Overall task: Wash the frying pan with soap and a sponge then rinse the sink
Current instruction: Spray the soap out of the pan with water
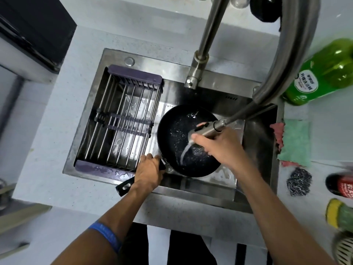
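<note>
Currently at a water-on-pan stage: frying pan (188,140) in sink (256,131) right half, left hand (148,172) gripping handle, right hand (219,144) wrapped round running sprayer head (206,129); no suds visible, cloths (294,142) untouched far right, sink rinse outstanding.

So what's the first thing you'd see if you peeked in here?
Probably the black frying pan in the middle of the sink, with water streaming into it from the pull-out sprayer that the right hand grips. The left hand holds the pan's handle at the sink's front edge. A bright green soap bottle lies on the counter to the right.
</note>
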